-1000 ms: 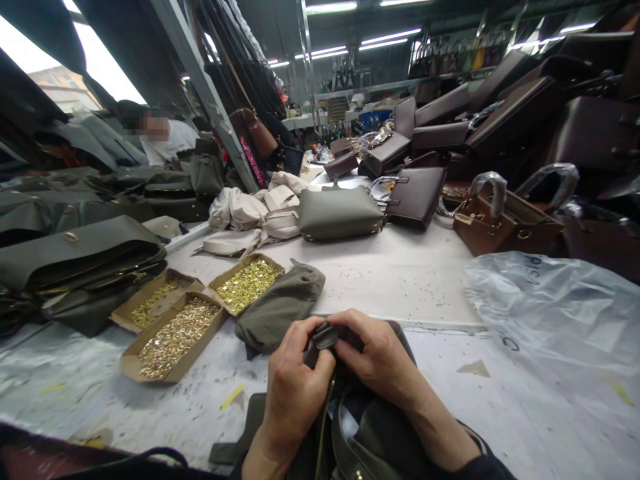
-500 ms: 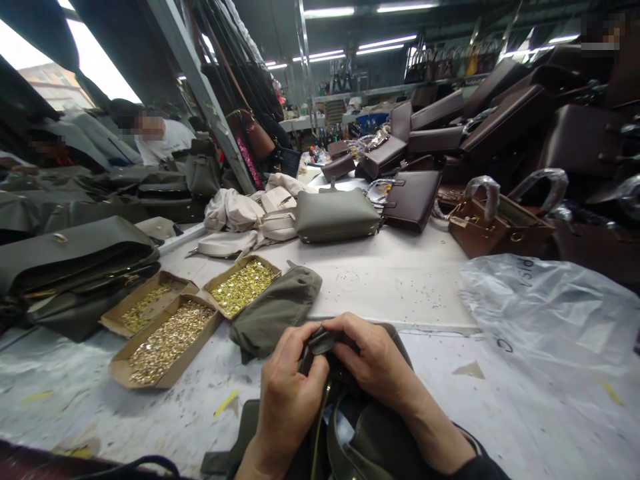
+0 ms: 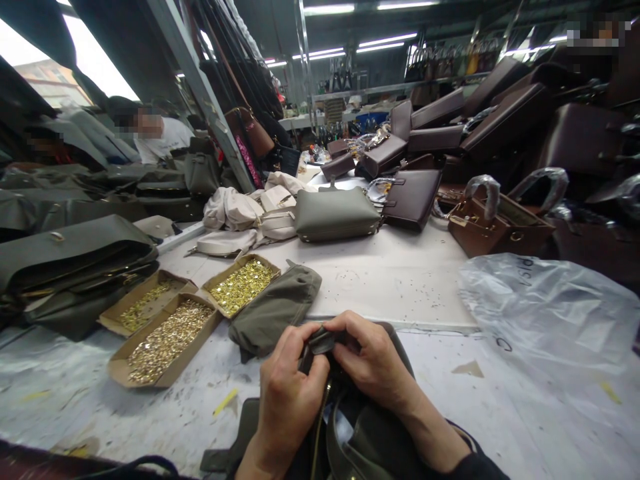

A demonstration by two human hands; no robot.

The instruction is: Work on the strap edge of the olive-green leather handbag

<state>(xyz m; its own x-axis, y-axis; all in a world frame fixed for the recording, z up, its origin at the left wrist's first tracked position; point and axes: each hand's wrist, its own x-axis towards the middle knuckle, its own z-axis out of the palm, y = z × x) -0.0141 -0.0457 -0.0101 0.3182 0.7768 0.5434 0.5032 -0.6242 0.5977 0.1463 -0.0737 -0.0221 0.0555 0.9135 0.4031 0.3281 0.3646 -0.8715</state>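
Observation:
A dark olive handbag lies in front of me at the table's near edge. Both my hands pinch a small dark tab at its top. My left hand grips the tab from the left, with a thin gold strip running down below it. From the right, my right hand closes its fingers on the same piece. An olive cloth pouch lies just beyond my hands.
Three cardboard trays of gold metal fittings sit to the left. Olive bags are stacked at far left, cream pieces and a grey-green bag in the middle, brown bags at right. A clear plastic sheet covers the right side. A person sits far left.
My hands stay on the bag's tab with only small finger shifts. The view has drifted slightly.

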